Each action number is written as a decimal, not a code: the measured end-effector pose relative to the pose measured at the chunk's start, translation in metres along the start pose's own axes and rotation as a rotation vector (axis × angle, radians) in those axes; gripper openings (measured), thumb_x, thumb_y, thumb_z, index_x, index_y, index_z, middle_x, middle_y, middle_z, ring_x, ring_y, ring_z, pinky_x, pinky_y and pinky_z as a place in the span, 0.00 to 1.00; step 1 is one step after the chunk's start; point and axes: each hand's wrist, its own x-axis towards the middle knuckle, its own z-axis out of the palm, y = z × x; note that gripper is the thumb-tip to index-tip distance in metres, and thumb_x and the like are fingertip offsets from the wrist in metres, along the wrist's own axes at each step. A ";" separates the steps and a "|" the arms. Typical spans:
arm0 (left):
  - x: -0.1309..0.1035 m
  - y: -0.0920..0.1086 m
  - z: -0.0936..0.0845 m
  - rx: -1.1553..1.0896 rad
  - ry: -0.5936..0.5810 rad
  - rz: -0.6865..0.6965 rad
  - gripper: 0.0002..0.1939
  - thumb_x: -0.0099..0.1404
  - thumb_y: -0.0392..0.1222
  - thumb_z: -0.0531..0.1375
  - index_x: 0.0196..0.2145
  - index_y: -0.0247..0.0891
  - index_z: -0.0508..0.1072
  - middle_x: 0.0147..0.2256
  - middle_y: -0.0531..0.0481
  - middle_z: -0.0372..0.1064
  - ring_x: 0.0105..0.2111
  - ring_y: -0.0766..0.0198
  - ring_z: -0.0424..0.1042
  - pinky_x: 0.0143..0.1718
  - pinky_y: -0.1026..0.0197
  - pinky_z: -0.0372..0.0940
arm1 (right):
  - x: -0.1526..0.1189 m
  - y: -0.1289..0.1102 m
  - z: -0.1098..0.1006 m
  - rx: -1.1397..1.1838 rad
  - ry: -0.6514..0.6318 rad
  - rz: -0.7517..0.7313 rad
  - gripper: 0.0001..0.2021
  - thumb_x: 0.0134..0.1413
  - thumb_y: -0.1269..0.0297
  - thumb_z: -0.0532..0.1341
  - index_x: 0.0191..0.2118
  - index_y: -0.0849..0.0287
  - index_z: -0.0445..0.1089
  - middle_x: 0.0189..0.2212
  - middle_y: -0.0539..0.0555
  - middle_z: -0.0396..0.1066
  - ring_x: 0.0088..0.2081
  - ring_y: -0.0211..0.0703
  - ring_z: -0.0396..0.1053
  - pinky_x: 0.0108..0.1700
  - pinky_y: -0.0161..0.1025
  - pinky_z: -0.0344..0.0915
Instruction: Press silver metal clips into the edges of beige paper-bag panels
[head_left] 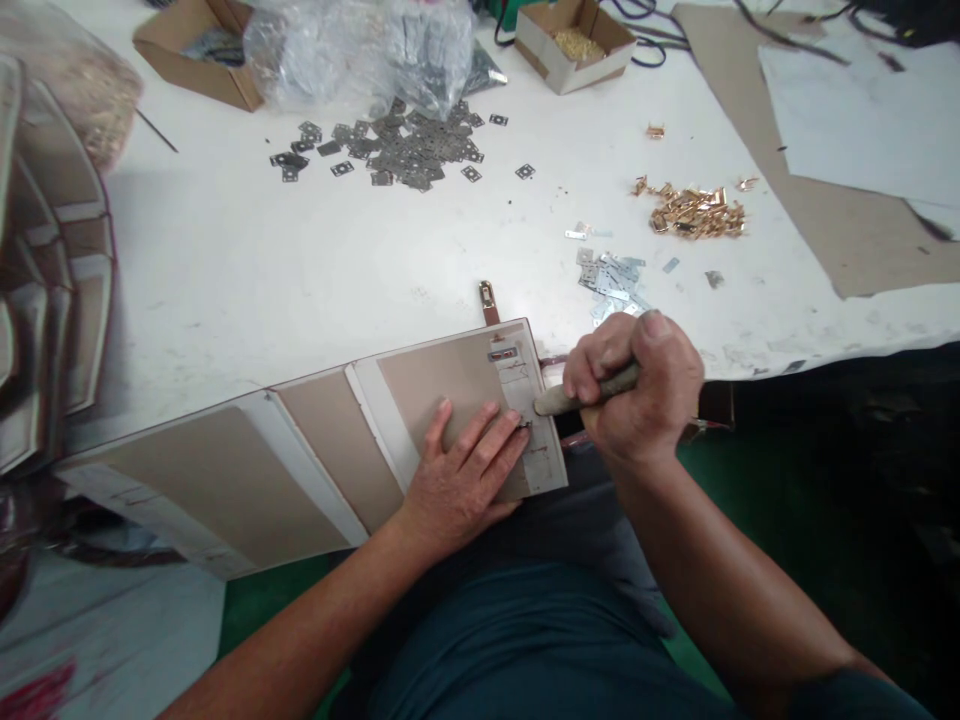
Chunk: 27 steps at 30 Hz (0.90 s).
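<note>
A long folded-board panel (300, 455), beige with white strips, lies at the table's front edge and overhangs it. My left hand (465, 475) rests flat on its right section, fingers spread, the fingertips beside a small dark metal piece (525, 425). My right hand (641, 385) is closed around a thick greyish rod-like tool (559, 398), whose visible end is over the panel's right white strip; whether it touches is unclear. A metal plate (502, 354) sits on that strip near the top corner. A brown tab with a gold clasp (487, 295) sticks out beyond the panel's far edge.
Dark metal plates (420, 145), silver plates (611, 280) and gold clasp parts (701, 212) lie in piles on the white table (225, 240). Behind are two cardboard boxes (577, 75) and clear plastic bags (322, 60). Curved panels (52, 230) are stacked at left.
</note>
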 end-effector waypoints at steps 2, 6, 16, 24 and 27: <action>0.000 0.001 -0.001 -0.001 -0.001 -0.005 0.42 0.70 0.65 0.61 0.72 0.39 0.62 0.66 0.38 0.66 0.72 0.41 0.54 0.75 0.30 0.32 | -0.002 -0.010 -0.013 -0.228 -0.137 -0.002 0.20 0.65 0.46 0.64 0.26 0.53 0.67 0.21 0.48 0.64 0.20 0.38 0.60 0.24 0.39 0.60; 0.001 0.003 -0.003 0.009 -0.011 -0.020 0.43 0.70 0.66 0.60 0.73 0.38 0.60 0.68 0.36 0.63 0.72 0.41 0.55 0.75 0.31 0.31 | -0.006 -0.007 -0.034 -0.670 -0.643 0.009 0.07 0.62 0.58 0.68 0.35 0.55 0.79 0.32 0.52 0.77 0.34 0.43 0.72 0.39 0.40 0.67; 0.000 0.006 -0.006 0.000 -0.036 -0.029 0.49 0.67 0.67 0.63 0.74 0.34 0.57 0.70 0.32 0.58 0.73 0.40 0.51 0.75 0.30 0.29 | -0.015 0.019 -0.036 -0.774 -0.750 -0.025 0.08 0.61 0.70 0.63 0.42 0.58 0.81 0.39 0.54 0.81 0.41 0.46 0.77 0.46 0.41 0.69; -0.003 0.006 -0.003 -0.005 0.021 -0.012 0.47 0.67 0.66 0.63 0.72 0.34 0.59 0.65 0.34 0.66 0.71 0.41 0.54 0.75 0.30 0.30 | -0.011 0.014 -0.030 -0.808 -0.788 -0.071 0.08 0.59 0.73 0.63 0.38 0.57 0.81 0.37 0.52 0.81 0.40 0.45 0.76 0.44 0.40 0.68; -0.004 0.005 0.000 -0.005 0.035 -0.007 0.45 0.68 0.66 0.62 0.72 0.34 0.61 0.63 0.35 0.68 0.70 0.41 0.56 0.75 0.30 0.31 | -0.009 0.014 -0.030 -0.792 -0.798 -0.061 0.09 0.59 0.74 0.63 0.38 0.57 0.80 0.36 0.51 0.81 0.40 0.43 0.76 0.44 0.39 0.68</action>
